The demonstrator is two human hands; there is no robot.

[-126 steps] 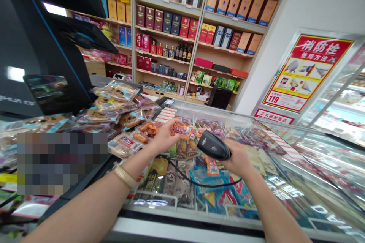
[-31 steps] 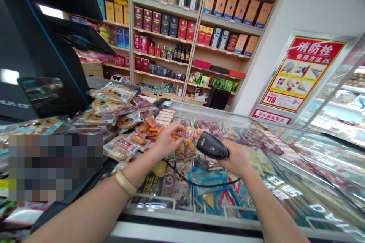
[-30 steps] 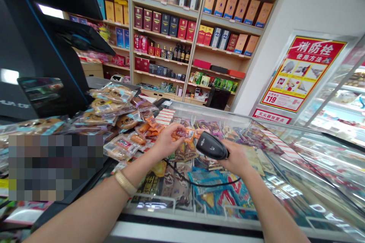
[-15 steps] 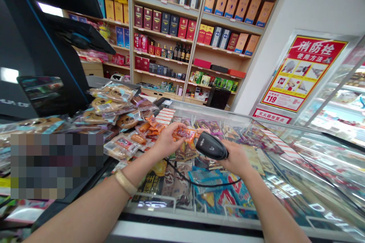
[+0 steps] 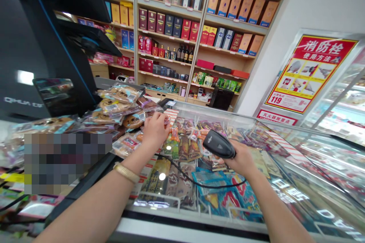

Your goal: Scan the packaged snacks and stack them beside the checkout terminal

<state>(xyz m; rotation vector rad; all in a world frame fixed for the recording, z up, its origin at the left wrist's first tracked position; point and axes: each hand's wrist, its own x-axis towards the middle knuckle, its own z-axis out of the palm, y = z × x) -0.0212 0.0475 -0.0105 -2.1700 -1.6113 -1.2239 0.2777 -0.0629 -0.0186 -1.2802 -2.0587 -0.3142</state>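
My left hand (image 5: pixel 154 130) reaches, knuckles up, to the edge of a heap of clear-wrapped snack packets (image 5: pixel 118 103) on the counter. A small orange snack packet (image 5: pixel 174 134) hangs from its fingers just above the glass. My right hand (image 5: pixel 243 158) grips a black barcode scanner (image 5: pixel 219 144), held over the glass top to the right of the packet. The scanner's black cable (image 5: pixel 196 183) trails across the glass toward me. A gold bracelet (image 5: pixel 126 172) is on my left wrist.
A glass-topped display case (image 5: pixel 285 159) full of packaged snacks spans the front and right. A black checkout terminal (image 5: pixel 42 45) stands at the left. Shelves of boxed goods and bottles (image 5: pixel 182 26) line the back wall. A red poster (image 5: pixel 310 72) is at the right.
My left hand has moved left and down with the orange packet, away from the scanner and onto the edge of the snack heap. The scanner has stayed about where it was.
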